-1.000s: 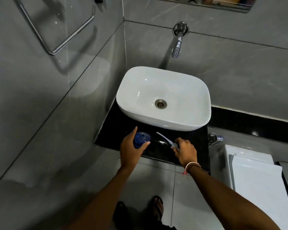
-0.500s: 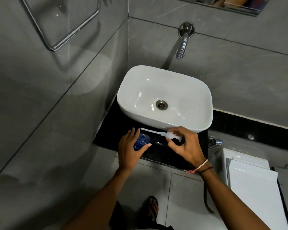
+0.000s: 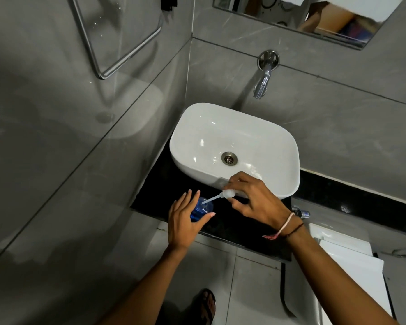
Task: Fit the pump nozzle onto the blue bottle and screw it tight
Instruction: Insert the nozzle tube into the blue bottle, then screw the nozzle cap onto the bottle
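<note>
Black counter [image 3: 232,228]: left hand [image 3: 185,221] grips blue bottle [image 3: 201,208]; right hand [image 3: 256,200] pinches pump nozzle [image 3: 227,194], tube at bottle mouth

I read translucent blue on the bottle [image 3: 201,208] between my left fingers [image 3: 188,200] | milky white pump nozzle [image 3: 227,194] at my right fingertips [image 3: 231,184], pale tube below them | glossy white basin [image 3: 267,146] beyond the fingers | black counter [image 3: 232,221] under them | grey marbled wall tiles [image 3: 56,137] | pink-white and black wrist threads [image 3: 285,225]
</note>
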Tool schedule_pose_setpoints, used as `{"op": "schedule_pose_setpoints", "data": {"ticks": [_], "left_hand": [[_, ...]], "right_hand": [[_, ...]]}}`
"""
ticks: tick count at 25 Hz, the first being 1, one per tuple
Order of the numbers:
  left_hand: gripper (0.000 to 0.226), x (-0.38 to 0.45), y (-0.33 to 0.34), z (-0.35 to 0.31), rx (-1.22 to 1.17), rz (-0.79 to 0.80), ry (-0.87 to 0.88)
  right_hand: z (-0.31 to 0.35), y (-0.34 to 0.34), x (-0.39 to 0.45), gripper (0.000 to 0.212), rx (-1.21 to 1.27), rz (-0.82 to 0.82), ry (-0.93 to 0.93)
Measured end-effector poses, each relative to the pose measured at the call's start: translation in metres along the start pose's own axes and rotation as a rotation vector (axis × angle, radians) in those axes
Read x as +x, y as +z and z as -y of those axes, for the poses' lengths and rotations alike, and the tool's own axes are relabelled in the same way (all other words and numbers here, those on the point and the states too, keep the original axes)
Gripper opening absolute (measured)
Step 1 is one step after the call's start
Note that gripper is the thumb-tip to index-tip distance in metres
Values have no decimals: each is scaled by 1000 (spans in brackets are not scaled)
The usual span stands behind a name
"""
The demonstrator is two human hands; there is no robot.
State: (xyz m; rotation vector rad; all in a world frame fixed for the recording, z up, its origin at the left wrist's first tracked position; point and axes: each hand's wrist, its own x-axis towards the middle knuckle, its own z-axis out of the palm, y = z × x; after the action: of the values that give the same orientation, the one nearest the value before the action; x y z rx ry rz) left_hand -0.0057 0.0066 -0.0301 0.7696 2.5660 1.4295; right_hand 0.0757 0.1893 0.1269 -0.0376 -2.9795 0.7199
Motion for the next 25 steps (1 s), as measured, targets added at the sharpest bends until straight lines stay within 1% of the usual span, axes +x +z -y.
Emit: {"op": "schedule_pose_setpoints", "data": {"ticks": [3,4,7,9,11,14,17,18,19,20,21,23,25], "left_hand": [[79,-1,1,1,24,-9,6],[79,-1,1,2,24,-12,3],[79,-2,1,3,20,-4,-15],[80,-2,2,3,25,-11,-16],[81,-3,2,2,26,-22,-13],[79,-2,3,4,48,-22,-3],[76,-1,4,7,81,-15,-3],[75,0,4,7,81,-17,-4],[75,-1,4,6,78,-19,-3],[75,-1,4,6,78,-21,0],[75,-1,4,6,84,-24,3],[75,0,4,6,101,-31,3],[76,0,4,7,110,-21,0]], "right_hand": [[19,11,24,42,-102,102,-43],[25,18,33,43,-161,151,-54],[31,38,50,25,-302,270,-75],[27,46,51,19,-305,314,-23],[18,53,49,14,-230,291,74],[3,63,40,39,-173,218,193],[-9,72,22,50,137,159,230],[-11,75,17,49,219,138,227],[-13,79,15,41,258,108,241],[-14,82,14,33,277,74,275],[-16,84,14,31,273,35,319],[-16,86,14,40,286,-17,391],[-14,88,12,54,365,-35,389]]}}
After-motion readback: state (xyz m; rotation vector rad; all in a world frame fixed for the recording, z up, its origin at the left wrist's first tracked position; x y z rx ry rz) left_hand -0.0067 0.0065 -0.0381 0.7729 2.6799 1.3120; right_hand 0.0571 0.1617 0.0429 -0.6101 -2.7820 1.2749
